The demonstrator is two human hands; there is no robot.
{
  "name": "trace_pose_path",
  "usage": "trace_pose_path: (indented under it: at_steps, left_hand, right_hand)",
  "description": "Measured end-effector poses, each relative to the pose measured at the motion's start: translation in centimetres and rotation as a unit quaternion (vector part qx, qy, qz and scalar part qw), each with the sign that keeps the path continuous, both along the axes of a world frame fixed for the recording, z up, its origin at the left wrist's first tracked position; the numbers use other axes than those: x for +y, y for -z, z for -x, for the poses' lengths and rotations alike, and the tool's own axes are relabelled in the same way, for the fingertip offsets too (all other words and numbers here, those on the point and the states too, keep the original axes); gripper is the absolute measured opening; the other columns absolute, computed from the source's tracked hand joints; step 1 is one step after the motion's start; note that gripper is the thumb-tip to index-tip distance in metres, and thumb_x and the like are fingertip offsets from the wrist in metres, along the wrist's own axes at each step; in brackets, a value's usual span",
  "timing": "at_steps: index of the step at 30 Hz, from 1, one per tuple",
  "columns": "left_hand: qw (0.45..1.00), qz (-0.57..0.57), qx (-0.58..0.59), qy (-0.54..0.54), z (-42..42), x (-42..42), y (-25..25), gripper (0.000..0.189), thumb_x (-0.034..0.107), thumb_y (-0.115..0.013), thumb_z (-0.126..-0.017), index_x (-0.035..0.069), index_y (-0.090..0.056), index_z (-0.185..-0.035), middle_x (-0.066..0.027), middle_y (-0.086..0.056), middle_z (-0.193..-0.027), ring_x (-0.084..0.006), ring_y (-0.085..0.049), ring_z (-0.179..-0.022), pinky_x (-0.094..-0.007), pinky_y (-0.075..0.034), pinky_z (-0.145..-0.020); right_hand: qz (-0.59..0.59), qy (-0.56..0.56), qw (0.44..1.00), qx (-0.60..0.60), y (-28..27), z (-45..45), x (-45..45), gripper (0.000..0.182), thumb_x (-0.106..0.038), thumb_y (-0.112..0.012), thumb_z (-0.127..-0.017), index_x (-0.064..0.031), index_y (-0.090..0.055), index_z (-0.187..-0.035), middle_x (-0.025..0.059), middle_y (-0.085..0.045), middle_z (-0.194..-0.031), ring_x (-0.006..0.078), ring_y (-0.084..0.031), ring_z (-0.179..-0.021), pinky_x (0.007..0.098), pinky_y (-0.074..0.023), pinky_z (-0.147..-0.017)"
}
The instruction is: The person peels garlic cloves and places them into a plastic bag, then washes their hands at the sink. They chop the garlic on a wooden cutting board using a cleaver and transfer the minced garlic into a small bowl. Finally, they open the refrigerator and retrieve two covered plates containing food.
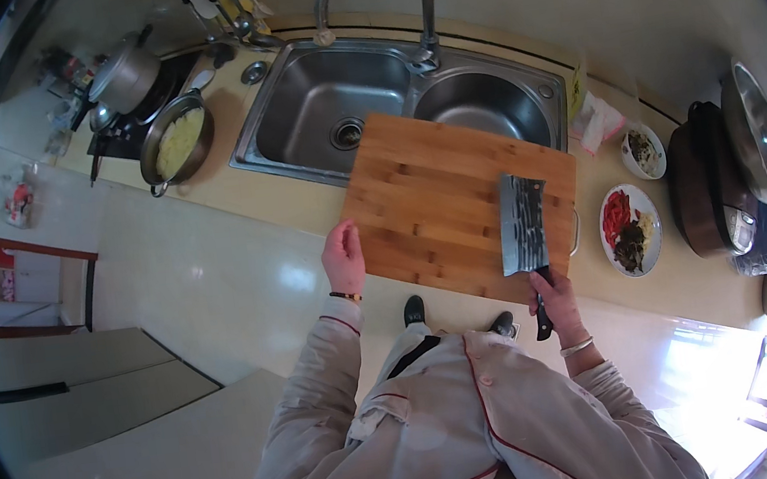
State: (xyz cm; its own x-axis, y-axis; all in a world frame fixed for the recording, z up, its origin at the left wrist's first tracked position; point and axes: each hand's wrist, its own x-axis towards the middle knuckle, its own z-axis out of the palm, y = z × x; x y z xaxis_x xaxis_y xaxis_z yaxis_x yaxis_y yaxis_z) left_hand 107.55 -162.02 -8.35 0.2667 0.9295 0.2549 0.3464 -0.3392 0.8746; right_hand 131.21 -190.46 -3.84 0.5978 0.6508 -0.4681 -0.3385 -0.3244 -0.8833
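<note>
My right hand (pixel 559 300) grips the black handle of a cleaver (pixel 523 222). The wide steel blade lies over the right part of a wooden cutting board (pixel 428 191), pointing away from me. At the board's left edge is my left hand (pixel 343 255), its fingers curled in and nothing visible in them; whether it touches the board is hard to tell. No food shows on the board, which overlaps the front of a double-bowl steel sink (pixel 316 97).
Right of the board stand a plate of cut red peppers and dark pieces (pixel 630 231), a small bowl (pixel 643 151) and a dark rice cooker (pixel 703 179). Left of the sink is a pan of pale yellow food (pixel 179 142). A faucet (pixel 428 18) arches over the sink.
</note>
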Motion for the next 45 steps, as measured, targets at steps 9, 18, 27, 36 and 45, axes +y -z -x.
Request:
trace_pose_path:
  at_steps: [9,18,27,36,45]
  left_hand:
    - [0.878,-0.207,0.332,0.275,1.0,-4.3,-1.9,0.071,0.051,-0.055,-0.081,0.009,-0.037,-0.135,-0.0147,-0.030,-0.143,-0.0319,-0.023,-0.135,-0.0573,-0.012,-0.106]
    - [0.836,-0.210,0.380,0.335,3.8,3.2,-2.0,0.067,0.049,-0.053,-0.083,0.015,-0.034,-0.139,-0.0097,-0.024,-0.148,-0.0267,-0.018,-0.138,-0.0516,-0.010,-0.109]
    - [0.800,-0.212,0.367,0.424,4.2,14.7,-2.2,0.057,0.040,-0.052,-0.086,0.019,-0.038,-0.137,-0.0044,-0.027,-0.147,-0.0229,-0.019,-0.138,-0.0464,-0.010,-0.111]
    - [0.766,-0.228,0.389,0.459,1.9,27.1,-1.6,0.058,0.038,-0.055,-0.084,0.014,-0.040,-0.135,-0.0071,-0.031,-0.145,-0.0262,-0.022,-0.136,-0.0496,-0.015,-0.109]
    - [0.726,-0.192,0.391,0.532,9.6,19.9,-8.8,0.091,0.067,-0.055,-0.072,0.003,-0.036,-0.134,-0.0230,-0.031,-0.140,-0.0395,-0.026,-0.131,-0.0584,-0.021,-0.103]
  right_hand:
    - [0.046,0.191,0.966,-0.169,0.4,-1.6,-2.1,0.007,-0.013,-0.061,-0.081,-0.0081,-0.059,-0.086,-0.0080,-0.048,-0.066,0.0025,-0.039,-0.059,0.0208,-0.0305,-0.052]
    - [-0.036,0.160,0.969,-0.187,-0.1,-2.8,1.7,0.014,-0.009,-0.060,-0.080,-0.0067,-0.060,-0.094,-0.0075,-0.049,-0.074,0.0025,-0.041,-0.066,0.0190,-0.0307,-0.057]
    - [-0.052,0.149,0.975,-0.156,3.7,-2.7,9.3,0.011,-0.007,-0.062,-0.079,-0.0058,-0.061,-0.089,-0.0080,-0.052,-0.070,0.0028,-0.042,-0.062,0.0205,-0.0332,-0.055]
    - [0.024,0.289,0.956,-0.031,2.7,7.8,15.0,0.009,-0.011,-0.062,-0.076,-0.0050,-0.062,-0.083,-0.0029,-0.052,-0.064,0.0064,-0.046,-0.055,0.0218,-0.0356,-0.048]
    - [-0.093,0.371,0.922,0.059,-3.7,20.9,26.5,0.010,-0.004,-0.062,-0.078,-0.0027,-0.058,-0.087,0.0005,-0.053,-0.071,0.0099,-0.052,-0.058,0.0252,-0.0494,-0.056]
